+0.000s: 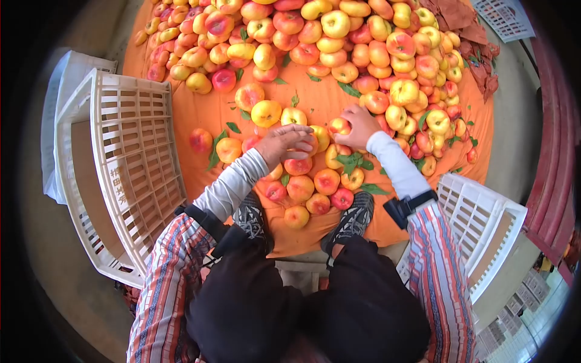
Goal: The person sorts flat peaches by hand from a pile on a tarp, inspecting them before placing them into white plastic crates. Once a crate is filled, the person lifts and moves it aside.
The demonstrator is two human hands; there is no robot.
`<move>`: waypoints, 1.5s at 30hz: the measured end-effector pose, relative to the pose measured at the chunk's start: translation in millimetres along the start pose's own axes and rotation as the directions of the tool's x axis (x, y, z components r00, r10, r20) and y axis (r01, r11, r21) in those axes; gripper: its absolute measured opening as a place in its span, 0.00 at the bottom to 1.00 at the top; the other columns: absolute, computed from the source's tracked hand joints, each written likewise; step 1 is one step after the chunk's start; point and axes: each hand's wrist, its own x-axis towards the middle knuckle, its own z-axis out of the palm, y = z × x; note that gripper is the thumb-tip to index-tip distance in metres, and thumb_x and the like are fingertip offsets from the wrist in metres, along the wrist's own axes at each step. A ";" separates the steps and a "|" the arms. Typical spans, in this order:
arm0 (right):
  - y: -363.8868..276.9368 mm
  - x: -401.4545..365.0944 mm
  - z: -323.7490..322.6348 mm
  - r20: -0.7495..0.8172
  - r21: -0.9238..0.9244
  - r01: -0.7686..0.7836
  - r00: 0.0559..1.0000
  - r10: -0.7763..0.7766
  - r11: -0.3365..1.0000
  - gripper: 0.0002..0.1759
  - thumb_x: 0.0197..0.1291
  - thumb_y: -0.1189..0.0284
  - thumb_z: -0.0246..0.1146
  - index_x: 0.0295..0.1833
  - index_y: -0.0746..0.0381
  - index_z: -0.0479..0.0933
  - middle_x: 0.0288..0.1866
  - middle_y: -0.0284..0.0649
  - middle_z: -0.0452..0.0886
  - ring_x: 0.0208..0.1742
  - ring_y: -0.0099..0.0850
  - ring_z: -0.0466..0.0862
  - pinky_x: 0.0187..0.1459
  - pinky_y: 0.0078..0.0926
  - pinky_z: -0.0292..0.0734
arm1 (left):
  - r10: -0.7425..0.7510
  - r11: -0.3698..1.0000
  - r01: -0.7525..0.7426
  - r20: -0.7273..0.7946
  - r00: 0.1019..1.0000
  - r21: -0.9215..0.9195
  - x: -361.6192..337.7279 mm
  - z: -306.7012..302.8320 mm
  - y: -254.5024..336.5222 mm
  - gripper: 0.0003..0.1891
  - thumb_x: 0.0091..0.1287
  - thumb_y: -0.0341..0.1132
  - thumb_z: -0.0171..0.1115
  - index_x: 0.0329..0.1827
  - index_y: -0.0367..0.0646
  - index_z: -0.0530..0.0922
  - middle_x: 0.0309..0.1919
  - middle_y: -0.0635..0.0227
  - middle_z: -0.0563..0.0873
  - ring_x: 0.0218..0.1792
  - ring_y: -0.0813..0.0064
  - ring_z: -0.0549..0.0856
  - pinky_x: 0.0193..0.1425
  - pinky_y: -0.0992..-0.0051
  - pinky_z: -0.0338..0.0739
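Observation:
Flat red and yellow peaches lie on an orange cloth, with a large pile at the top and a smaller group between my shoes. My left hand is over the smaller group, its fingers curved around a peach that they partly cover. To its right, my right hand has its thumb and fingers around a red-yellow peach. Green leaves lie just below my right hand.
A white plastic crate stands on its side at the left, another at the lower right. A third crate is at the top right, near crumpled reddish-brown material. My shoes rest at the cloth's near edge.

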 end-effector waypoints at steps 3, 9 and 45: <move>-19.2 -12.1 -23.9 0.325 0.837 -0.425 0.893 0.312 0.344 0.30 0.48 0.51 0.61 0.49 0.63 0.74 0.46 0.40 0.75 0.47 0.31 0.77 0.40 0.31 0.80 | 0.069 0.997 -0.071 0.058 0.996 0.039 6.2 5.2 -3.4 0.26 0.66 0.42 0.52 0.64 0.41 0.61 0.58 0.61 0.70 0.58 0.68 0.71 0.58 0.66 0.71; -63.0 -24.3 -31.9 0.294 0.955 -0.291 0.906 0.306 -0.055 0.30 0.56 0.53 0.59 0.55 0.66 0.67 0.48 0.41 0.73 0.47 0.28 0.77 0.34 0.26 0.81 | 0.099 0.990 -0.089 0.090 0.991 -0.109 22.5 33.9 -2.1 0.35 0.63 0.45 0.55 0.71 0.52 0.49 0.66 0.60 0.57 0.67 0.64 0.58 0.60 0.62 0.68; -94.2 -79.8 -5.5 0.050 0.443 -0.152 0.988 0.145 0.884 0.21 0.61 0.67 0.51 0.52 0.73 0.65 0.36 0.61 0.77 0.36 0.54 0.78 0.37 0.43 0.73 | -0.097 0.870 0.013 0.146 0.984 0.492 10.3 -1.5 -32.3 0.15 0.57 0.40 0.65 0.40 0.40 0.74 0.33 0.74 0.79 0.36 0.86 0.76 0.43 0.85 0.72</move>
